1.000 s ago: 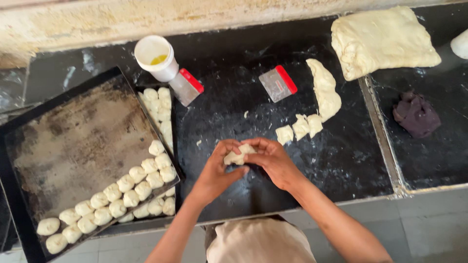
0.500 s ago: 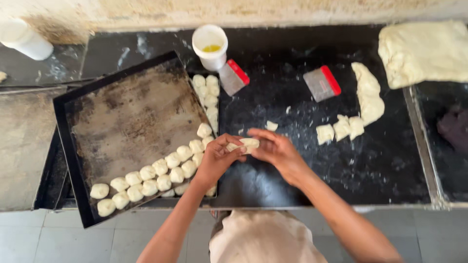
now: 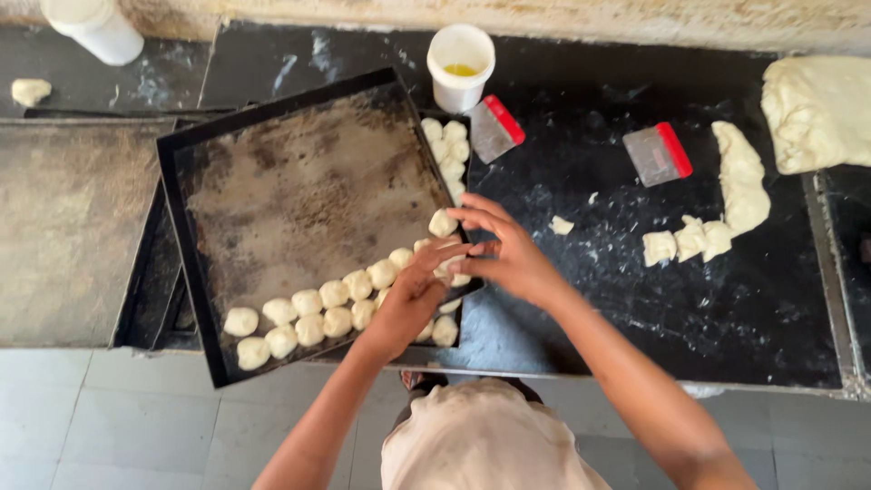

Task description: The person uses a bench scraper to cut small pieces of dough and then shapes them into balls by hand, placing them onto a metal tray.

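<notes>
**Two hands set a dough ball at the tray's crowded corner**

Two bare hands meet over the near right corner of a dark baking tray (image 3: 272,191). The left hand (image 3: 413,295) is curled, its fingertips pinching a small dough ball (image 3: 446,269) just above the tray's right rim. The right hand (image 3: 508,259) lies beside it, fingers spread and loosely cupped against the same ball.

Along the tray's near edge runs a double row of balls (image 3: 318,313), touching one another. More balls (image 3: 446,150) lie beside the tray's far right corner, by a white cup (image 3: 461,65) holding yellow liquid. Right of the tray sit two red-edged scrapers (image 3: 494,127), cut dough pieces (image 3: 689,240) and a large dough slab (image 3: 817,109).

Risks, as a judgement: the ball sits so near the rim that it could roll off onto the black counter (image 3: 590,308). Pressed in tightly, it may stick to its neighbours or dent them. The left wrist hangs low over the row and could flatten balls beneath it.
</notes>
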